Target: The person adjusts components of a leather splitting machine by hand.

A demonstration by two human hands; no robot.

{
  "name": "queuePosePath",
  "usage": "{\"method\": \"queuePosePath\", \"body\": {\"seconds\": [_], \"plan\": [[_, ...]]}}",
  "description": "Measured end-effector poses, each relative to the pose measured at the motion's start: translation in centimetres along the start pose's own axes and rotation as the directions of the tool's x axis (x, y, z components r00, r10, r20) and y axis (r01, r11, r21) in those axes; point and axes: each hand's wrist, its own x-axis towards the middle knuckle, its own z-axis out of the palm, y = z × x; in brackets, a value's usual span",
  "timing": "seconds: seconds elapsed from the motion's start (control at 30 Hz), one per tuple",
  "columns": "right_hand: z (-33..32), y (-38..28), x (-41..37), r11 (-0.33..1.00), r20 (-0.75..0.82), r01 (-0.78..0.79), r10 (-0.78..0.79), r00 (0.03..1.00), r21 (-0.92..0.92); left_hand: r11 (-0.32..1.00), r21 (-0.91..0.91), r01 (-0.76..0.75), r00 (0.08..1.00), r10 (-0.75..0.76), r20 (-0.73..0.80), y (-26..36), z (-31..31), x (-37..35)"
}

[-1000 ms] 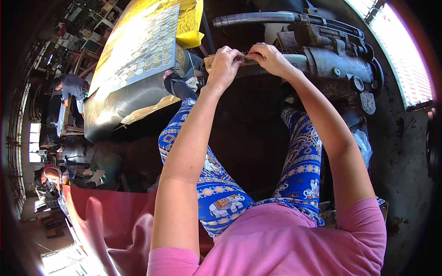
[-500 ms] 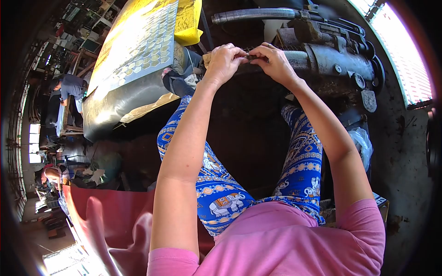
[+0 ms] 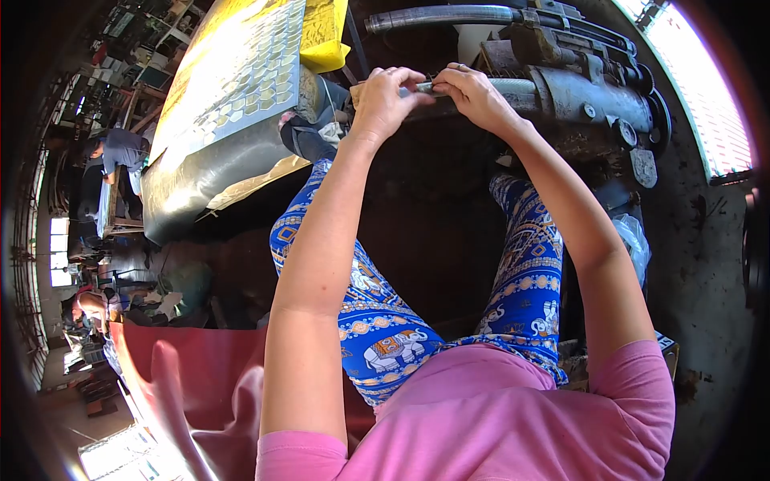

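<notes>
Both of my hands are raised close together in front of a metal machine [image 3: 585,100]. My left hand [image 3: 387,100] has bent fingers, its thumb apart from the forefinger and slightly blurred. Between the hands shows a small pale piece [image 3: 426,86], near the left fingertips. Against it, my right hand [image 3: 475,96] is closed in a pinch, a ring on one finger. I cannot tell what this piece is. Behind the right fingers runs a light, textured bar [image 3: 513,85] that joins the machine's body.
A sheet with rows of hexagonal shapes [image 3: 265,84] lies on a padded, covered bench at the left, beside yellow material [image 3: 325,36]. Red sheeting [image 3: 200,385] hangs lower left. A clear plastic bag [image 3: 634,244] is at the right. Two people work at the far left.
My left thumb and forefinger have parted, and the pale piece between my hands now shows more. My right hand stays in its pinch, shifted slightly. The view has moved a little.
</notes>
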Motion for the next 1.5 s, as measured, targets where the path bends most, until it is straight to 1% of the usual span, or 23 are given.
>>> {"method": "queuePosePath", "body": {"seconds": [0.03, 0.13, 0.23, 0.33, 0.43, 0.53, 0.63, 0.73, 0.83, 0.93, 1.03, 1.13, 1.23, 1.33, 1.43, 1.5], "plan": [[0.0, 0.0, 0.0, 1.000, -0.002, -0.005, 0.005, 1.000, 0.015, 0.993, 0.109, -0.041, 0.999, 0.041, 0.003, 0.3, 0.1, 0.0], [-0.2, -0.1, -0.1, 1.000, 0.025, -0.016, 0.016, 1.000, 0.006, 0.983, 0.148, -0.105, 0.992, 0.113, -0.047, -0.4, 1.0, 0.2], [-0.2, -1.1, -0.5, 0.995, -0.075, -0.097, 0.097, 0.992, 0.004, 0.982, 0.159, -0.097, 0.988, 0.114, -0.101, -0.8, 1.5, 0.2], [-0.5, -1.4, -0.8, 0.997, -0.077, -0.071, 0.068, 0.995, -0.030, 0.991, 0.126, -0.053, 0.995, 0.063, -0.079, -0.8, 1.4, 0.1], [-0.1, -1.2, -1.1, 0.998, -0.059, -0.067, 0.067, 0.996, 0.014, 0.994, 0.105, -0.024, 0.999, 0.028, -0.035, -0.8, 1.1, 0.1], [0.1, -1.1, -0.6, 0.995, -0.033, -0.094, 0.093, 0.995, -0.032, 0.989, 0.141, -0.052, 0.998, 0.056, -0.023, -1.2, 1.1, 0.3], [0.4, -0.6, -0.3, 1.000, -0.086, -0.019, 0.018, 0.996, -0.007, 0.990, 0.137, -0.026, 0.998, 0.033, -0.050, -1.2, 0.7, 0.3], [0.4, -0.4, -0.3, 1.000, -0.078, -0.011, 0.012, 0.997, 0.012, 0.999, 0.043, 0.017, 0.995, -0.021, 0.100, -2.0, 0.2, 0.9], [0.5, 0.2, -0.3, 0.999, -0.065, 0.052, -0.052, 0.997, 0.000, 0.985, -0.164, 0.052, 0.993, -0.033, 0.114, -2.3, 0.2, 0.8], [0.5, 0.3, -0.1, 1.000, -0.051, 0.030, -0.029, 0.998, 0.004, 0.918, -0.306, 0.251, 0.964, -0.210, 0.161, -1.5, -0.5, 1.1], [0.3, 0.0, 0.0, 0.999, -0.037, -0.033, 0.033, 0.999, 0.020, 0.986, -0.098, 0.137, 0.981, -0.121, 0.153, -1.7, -0.3, 0.9], [0.2, 0.0, 0.0, 0.999, -0.018, -0.018, 0.019, 1.000, 0.035, 0.993, 0.081, -0.082, 0.997, 0.083, -0.010, -1.7, 0.2, 0.6], [0.2, 0.6, -0.1, 1.000, -0.040, 0.018, -0.019, 0.999, -0.024, 1.000, -0.020, 0.018, 0.999, -0.017, 0.047, -1.0, 0.0, 0.7], [-0.2, -0.3, -0.4, 0.982, -0.006, -0.177, 0.178, 0.984, 0.066, 0.991, -0.129, 0.043, 0.997, -0.035, 0.063, -0.9, 0.1, 0.6], [-0.3, -0.7, -0.7, 0.975, -0.082, -0.180, 0.191, 0.978, 0.127, 0.994, -0.105, 0.040, 0.997, -0.033, 0.064, -1.0, 0.3, 0.6], [-0.3, -0.8, -1.1, 0.991, -0.073, -0.097, 0.104, 0.992, 0.093, 0.995, -0.101, 0.021, 0.997, -0.013, 0.077, -1.1, 0.3, 0.6]]}}
